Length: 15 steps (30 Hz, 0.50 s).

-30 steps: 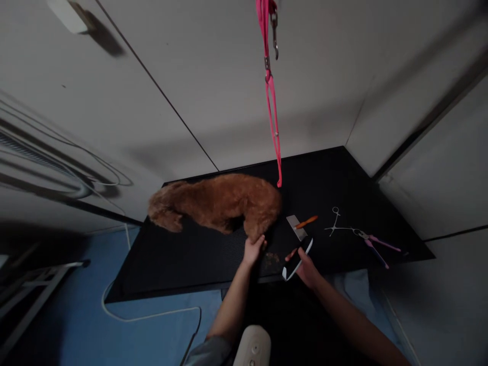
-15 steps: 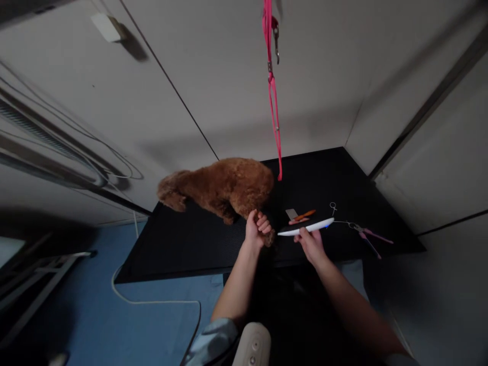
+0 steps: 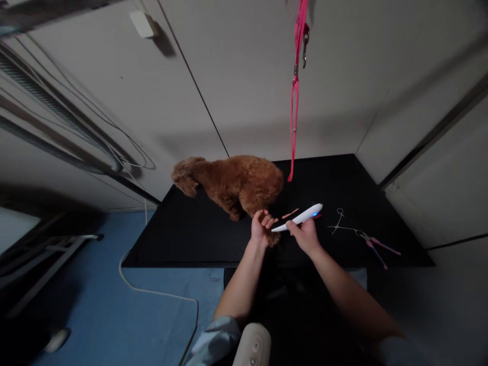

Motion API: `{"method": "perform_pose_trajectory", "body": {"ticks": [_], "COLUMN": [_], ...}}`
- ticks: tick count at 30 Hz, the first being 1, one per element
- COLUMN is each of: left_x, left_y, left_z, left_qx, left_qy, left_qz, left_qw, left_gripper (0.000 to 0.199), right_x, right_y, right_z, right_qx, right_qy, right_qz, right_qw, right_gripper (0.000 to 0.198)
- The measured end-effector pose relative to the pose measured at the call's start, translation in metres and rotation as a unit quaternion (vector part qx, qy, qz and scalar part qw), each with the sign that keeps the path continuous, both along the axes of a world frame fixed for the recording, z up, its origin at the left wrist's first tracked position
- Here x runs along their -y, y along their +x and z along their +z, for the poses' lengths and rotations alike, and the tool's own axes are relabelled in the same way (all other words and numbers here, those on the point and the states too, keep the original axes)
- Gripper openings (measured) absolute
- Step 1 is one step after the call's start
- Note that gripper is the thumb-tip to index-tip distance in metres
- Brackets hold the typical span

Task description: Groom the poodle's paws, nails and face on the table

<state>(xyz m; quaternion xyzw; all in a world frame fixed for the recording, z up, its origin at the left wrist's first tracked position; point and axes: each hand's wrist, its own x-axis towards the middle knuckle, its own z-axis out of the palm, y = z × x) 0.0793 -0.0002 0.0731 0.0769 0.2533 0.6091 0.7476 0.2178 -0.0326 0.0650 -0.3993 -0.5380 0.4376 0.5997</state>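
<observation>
A curly brown dog stands on the black table, its head to the left and its rear toward me. My left hand is closed around its hind leg, and the furry paw shows just below my fingers. In my right hand is a slim white trimmer with a blue light near its far end. The trimmer's narrow tip is at the paw, close to my left fingers; whether it touches the fur I cannot tell.
Thin metal scissors and pink-handled pliers-like clippers lie on the black table at the right. A pink leash loop hangs behind the dog. A pale cable runs over the blue floor, and a ribbed hose crosses the left wall.
The trimmer has tilted more steeply, and its tip has come left onto the paw. My left fingers have loosened slightly around the leg. The whole view has shifted a little.
</observation>
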Motion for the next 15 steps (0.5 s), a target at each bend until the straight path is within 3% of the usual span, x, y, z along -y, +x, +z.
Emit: {"method": "perform_pose_trajectory", "body": {"ticks": [3,7,11,15], "left_x": [-0.001,-0.004,-0.004,-0.005], "left_y": [-0.001,-0.003,-0.004,-0.005], "left_z": [-0.001,0.0,-0.002,-0.005], "left_qx": [0.005,-0.022,-0.033,-0.046], "left_qy": [0.002,-0.002,0.0,0.001], "left_qz": [-0.008,-0.013,-0.01,-0.012], "left_qw": [1.0,1.0,0.999,0.999], "left_gripper": [0.024,0.022,0.023,0.022], "right_x": [-0.002,-0.009,-0.013,-0.016], "right_y": [-0.001,-0.005,-0.008,-0.008], "right_z": [0.001,0.006,0.01,0.016], "right_qx": [0.057,0.031,0.13,0.172], "right_qy": [-0.01,0.0,0.001,0.004], "right_qz": [0.02,-0.023,0.009,-0.011], "right_qw": [0.998,0.999,0.991,0.985], "right_gripper": [0.021,0.027,0.024,0.026]}}
